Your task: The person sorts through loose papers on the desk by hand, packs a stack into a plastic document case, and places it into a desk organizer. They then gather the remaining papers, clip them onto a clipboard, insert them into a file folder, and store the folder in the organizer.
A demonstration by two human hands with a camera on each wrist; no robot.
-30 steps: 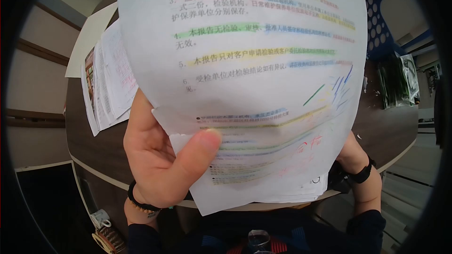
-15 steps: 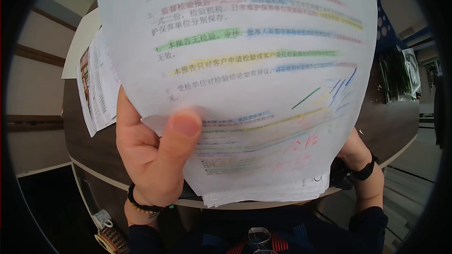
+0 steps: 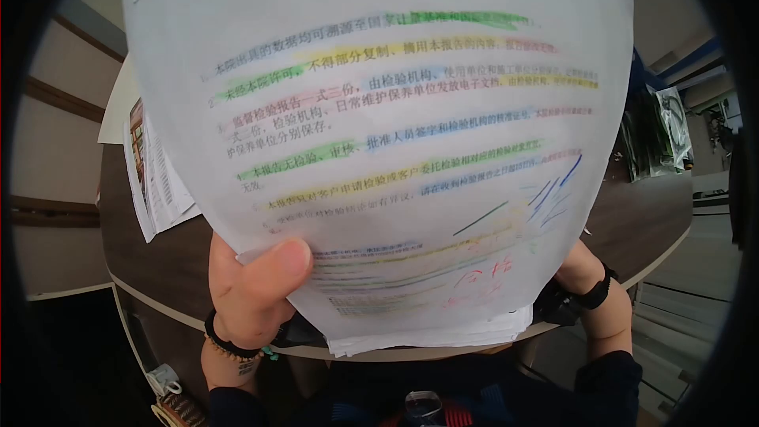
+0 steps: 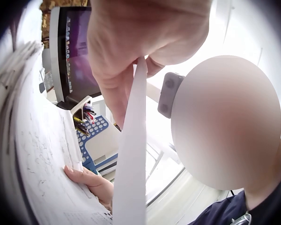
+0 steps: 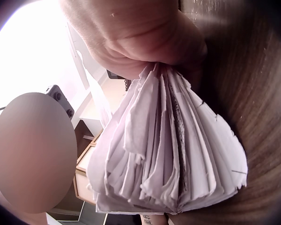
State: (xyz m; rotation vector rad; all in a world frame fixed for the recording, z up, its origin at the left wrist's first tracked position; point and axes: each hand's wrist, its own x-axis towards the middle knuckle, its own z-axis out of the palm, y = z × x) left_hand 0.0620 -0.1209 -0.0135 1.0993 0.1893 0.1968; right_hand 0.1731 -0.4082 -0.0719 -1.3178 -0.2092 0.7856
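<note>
A printed sheet (image 3: pixel 395 134), with colored highlighter bands and handwritten red and blue marks, stands raised in the head view. My left hand (image 3: pixel 257 289) pinches its lower left edge, thumb on the printed side; edge-on, the sheet (image 4: pixel 133 159) hangs from the left hand (image 4: pixel 150 33) in the left wrist view. Below lies a thick stack of papers (image 3: pixel 443 338). My right hand (image 3: pixel 589 269), partly hidden by the sheet, grips the stack on the right. Seen from the right wrist, worn pages (image 5: pixel 168 154) fan out beneath the right hand (image 5: pixel 136 33).
More papers (image 3: pixel 158 182) lie on the left of the dark table (image 3: pixel 126 245). Plastic-wrapped green items (image 3: pixel 652 138) sit at the right. A monitor (image 4: pixel 77 51) and a pen holder (image 4: pixel 86 110) show in the left wrist view. A white cup (image 3: pixel 164 378) is at lower left.
The raised sheet has come lower and tilted, so its heading and upper lines now show. My left hand has moved down with it, still pinching its edge. The right hand stays at the stack.
</note>
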